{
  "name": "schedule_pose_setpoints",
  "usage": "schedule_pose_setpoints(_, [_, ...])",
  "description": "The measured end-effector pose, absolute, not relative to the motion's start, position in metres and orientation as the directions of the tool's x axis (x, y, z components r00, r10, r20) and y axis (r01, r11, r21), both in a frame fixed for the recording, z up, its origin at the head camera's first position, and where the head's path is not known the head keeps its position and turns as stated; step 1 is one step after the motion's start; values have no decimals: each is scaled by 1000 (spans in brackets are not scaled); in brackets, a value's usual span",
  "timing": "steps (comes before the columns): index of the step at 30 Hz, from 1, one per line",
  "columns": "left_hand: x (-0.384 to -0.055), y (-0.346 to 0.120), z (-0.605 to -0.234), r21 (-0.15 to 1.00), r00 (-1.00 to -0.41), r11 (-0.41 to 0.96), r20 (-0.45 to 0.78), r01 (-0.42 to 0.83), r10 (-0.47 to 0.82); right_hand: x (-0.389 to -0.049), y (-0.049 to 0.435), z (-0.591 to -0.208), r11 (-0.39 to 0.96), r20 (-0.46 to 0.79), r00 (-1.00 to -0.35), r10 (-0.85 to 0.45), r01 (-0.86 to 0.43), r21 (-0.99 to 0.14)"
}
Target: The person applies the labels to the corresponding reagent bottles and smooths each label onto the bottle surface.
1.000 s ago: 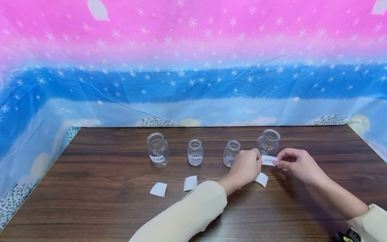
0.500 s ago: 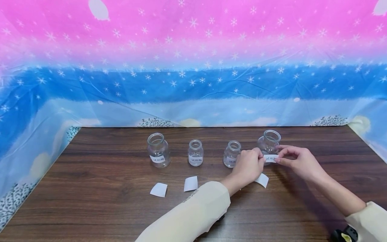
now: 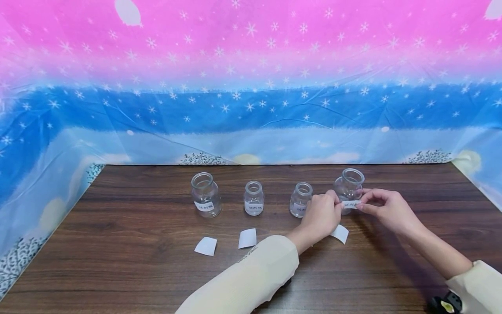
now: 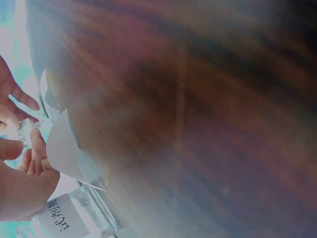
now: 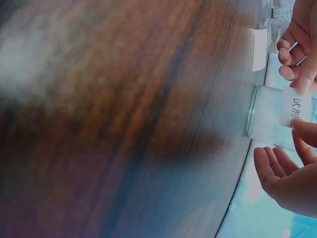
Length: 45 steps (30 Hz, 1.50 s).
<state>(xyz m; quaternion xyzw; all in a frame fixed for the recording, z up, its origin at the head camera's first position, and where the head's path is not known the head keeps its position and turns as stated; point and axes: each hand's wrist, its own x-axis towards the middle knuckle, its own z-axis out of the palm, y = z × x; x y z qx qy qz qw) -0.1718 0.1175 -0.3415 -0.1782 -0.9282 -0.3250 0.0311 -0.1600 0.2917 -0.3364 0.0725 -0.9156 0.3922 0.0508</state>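
A small white label [image 3: 350, 204] with handwritten characters is stretched between my two hands, in front of the rightmost glass jar [image 3: 347, 185]. My left hand [image 3: 321, 213] pinches its left end, and my right hand [image 3: 393, 212] pinches the right end between thumb and index finger. In the right wrist view the label [image 5: 295, 106] overlaps the jar's glass [image 5: 267, 111]; whether its whole back touches cannot be told. Three more open-topped jars stand in the row: a large one [image 3: 211, 192], a small one [image 3: 254, 195] and another small one [image 3: 300, 198], each bearing a similar label.
Curled white paper pieces lie before the jars: one at left [image 3: 205, 246], another beside it [image 3: 247, 238], a third by my left wrist [image 3: 340, 234]. The brown wooden table [image 3: 129, 244] ends at a snowflake-patterned cloth [image 3: 235, 109].
Both hands have brought the label slightly up and away from me, against or close before the rightmost jar. Over the last half second it has tilted and looks narrower. The other jars stay put.
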Motion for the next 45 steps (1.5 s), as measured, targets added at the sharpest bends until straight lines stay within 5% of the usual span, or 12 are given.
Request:
schedule_pose_setpoints(16, [-171, 119, -341, 634, -956, 719, 139, 285, 257, -161, 293, -336, 677, 140, -986, -89, -163, -718])
schedule_pose_setpoints(29, [-171, 118, -341, 617, -948, 721, 169, 315, 270, -179, 313, -342, 671, 309, -915, -259, -401, -623])
schedule_pose_setpoints(45, [-170, 119, -341, 624, -951, 719, 157, 305, 267, -191, 323, -352, 680, 381, -850, -365, -522, -515])
